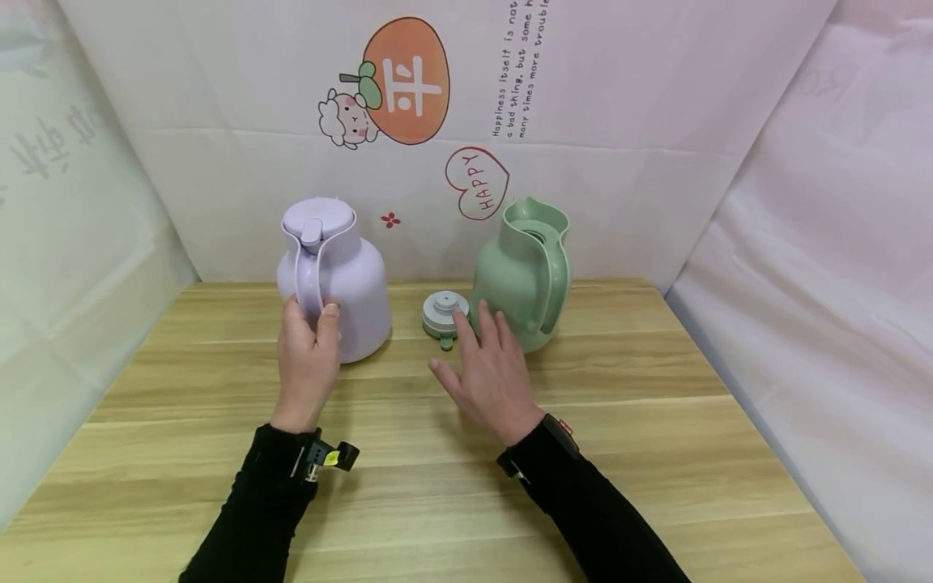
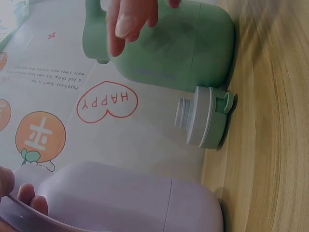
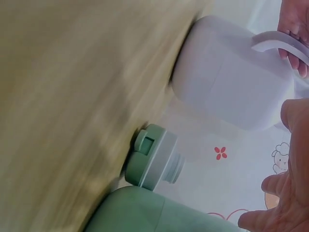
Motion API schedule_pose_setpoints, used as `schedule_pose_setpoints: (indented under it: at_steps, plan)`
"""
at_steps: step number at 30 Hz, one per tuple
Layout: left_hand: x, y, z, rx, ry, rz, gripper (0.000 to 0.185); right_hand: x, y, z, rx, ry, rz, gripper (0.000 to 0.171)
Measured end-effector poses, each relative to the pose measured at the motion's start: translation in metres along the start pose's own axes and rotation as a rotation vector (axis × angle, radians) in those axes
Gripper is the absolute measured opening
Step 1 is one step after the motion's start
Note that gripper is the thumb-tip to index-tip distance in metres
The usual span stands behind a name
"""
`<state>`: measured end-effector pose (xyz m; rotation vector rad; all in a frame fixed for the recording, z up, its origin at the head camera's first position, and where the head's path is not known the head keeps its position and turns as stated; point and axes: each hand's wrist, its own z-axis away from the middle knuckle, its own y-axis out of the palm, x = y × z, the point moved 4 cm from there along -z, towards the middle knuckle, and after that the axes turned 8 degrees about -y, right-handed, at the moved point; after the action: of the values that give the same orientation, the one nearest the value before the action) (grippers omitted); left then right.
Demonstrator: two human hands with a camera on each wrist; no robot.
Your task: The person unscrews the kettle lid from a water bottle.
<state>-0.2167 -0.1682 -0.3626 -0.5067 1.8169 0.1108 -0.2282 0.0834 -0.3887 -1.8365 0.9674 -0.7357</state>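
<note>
On the left of the head view stands a lavender vacuum jug [image 1: 360, 291] with its lid [image 1: 318, 215] on. My left hand [image 1: 308, 364] grips its handle, the fingers curled round it in the left wrist view. To the right is a green vacuum jug [image 1: 510, 279], its top open and its handle turned to the right. Its stopper lid [image 1: 445, 312] rests upside down on the table, close beside the green jug. My right hand [image 1: 492, 376] hovers with spread fingers in front of the green jug and stopper, holding nothing.
The wooden table [image 1: 408, 502] ends at a white printed cloth [image 1: 619, 202] hanging right behind the jugs. More white cloth hangs along the left and right sides. Small cameras [image 1: 338, 456] are strapped to the wrists.
</note>
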Motion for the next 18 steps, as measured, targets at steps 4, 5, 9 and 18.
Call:
schedule_pose_setpoints:
  at_steps: [4,5,9,18]
  plan:
    - [-0.001,0.000,0.000,0.000,-0.007,-0.002,0.054,0.005,-0.002,-0.012,-0.025,-0.003,-0.025,0.080]
    - [-0.001,0.000,0.000,-0.001,-0.008,-0.002,0.054,0.006,-0.003,-0.014,-0.026,-0.005,-0.033,0.080]
    - [0.000,-0.001,0.000,-0.004,-0.011,0.001,0.055,0.013,-0.004,-0.026,-0.009,0.000,-0.061,0.079]
    - [0.002,0.000,-0.002,-0.008,-0.005,0.001,0.054,0.025,-0.003,-0.052,0.024,0.038,-0.087,0.079]
